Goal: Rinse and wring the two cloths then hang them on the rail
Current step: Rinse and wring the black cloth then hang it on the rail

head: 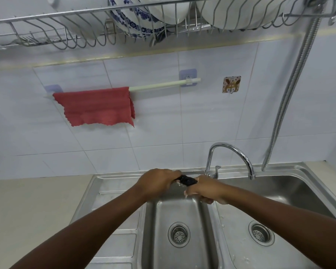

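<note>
A red cloth [97,106] hangs over the left half of the white rail [163,85] on the tiled wall. Over the left sink basin [175,255], both my hands grip a dark cloth [186,180] twisted into a tight roll. My left hand [157,182] closes on its left end and my right hand [208,189] on its right end. Only the short middle of the dark cloth shows between the fists.
A chrome tap [231,152] curves over the right basin [279,191]; no water stream is visible. A wire dish rack [124,32] with plates and bowls hangs overhead. A metal hose [291,90] runs down the right. A beige counter [37,210] lies left.
</note>
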